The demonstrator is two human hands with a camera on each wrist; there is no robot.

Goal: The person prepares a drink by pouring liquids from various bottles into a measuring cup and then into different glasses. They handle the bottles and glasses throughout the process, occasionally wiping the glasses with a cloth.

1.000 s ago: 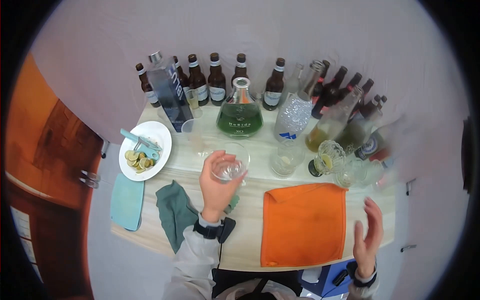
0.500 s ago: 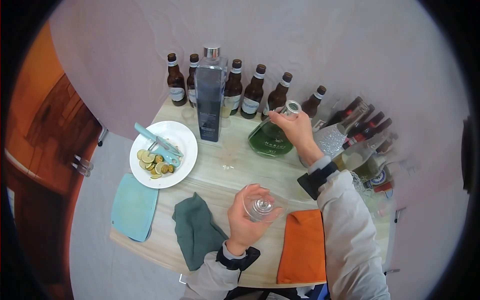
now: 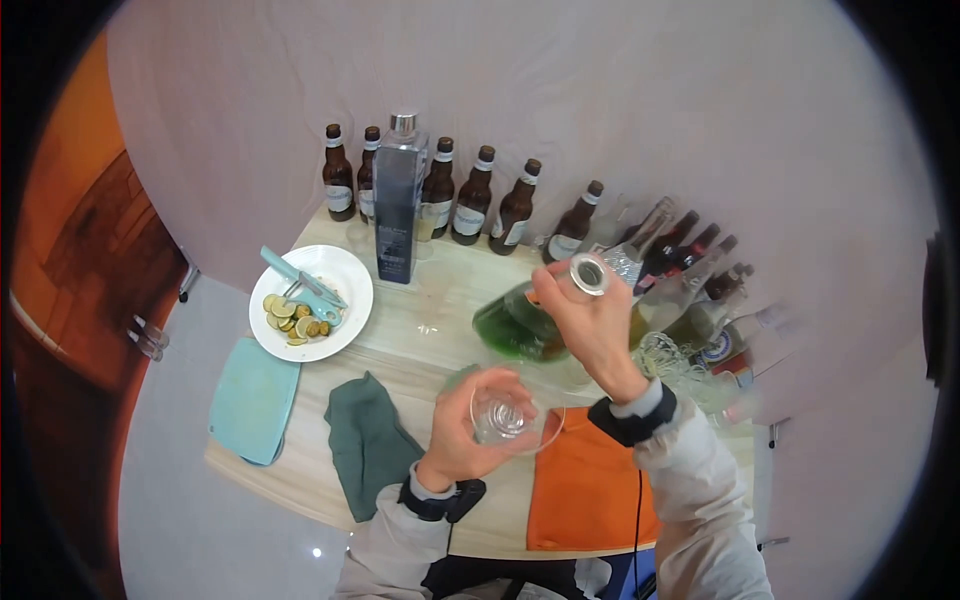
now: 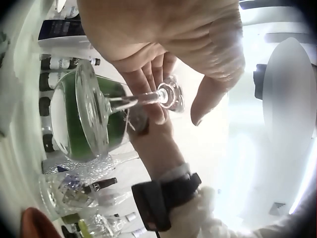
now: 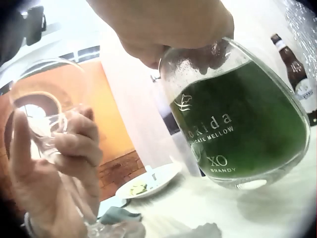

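My left hand (image 3: 462, 430) has its fingers and thumb curled around a clear stemmed glass (image 3: 503, 418), above the front half of the table. In the left wrist view the stem (image 4: 133, 100) and one broad glass disc show. My right hand (image 3: 597, 325) grips the neck of a squat clear brandy bottle (image 5: 237, 124) with green liquid and white lettering. Its silver-rimmed mouth (image 3: 589, 273) faces up towards the head camera. The bottle leans, with its base close over the table, just behind and right of the glass. The palm hides part of its neck.
At the left lies a white plate (image 3: 345, 268) with lime slices and a blue peeler. A light blue cutting board (image 3: 250, 400), a green cloth (image 3: 362, 430) and an orange cloth (image 3: 575, 495) lie nearer. Brown bottles (image 3: 472, 210), a tall square bottle (image 3: 398, 205) and glassware (image 3: 670, 362) line the back and right.
My right hand has come from the right side, taken hold of the green bottle's neck and drawn it nearer, tilting it. The left hand keeps holding the glass.
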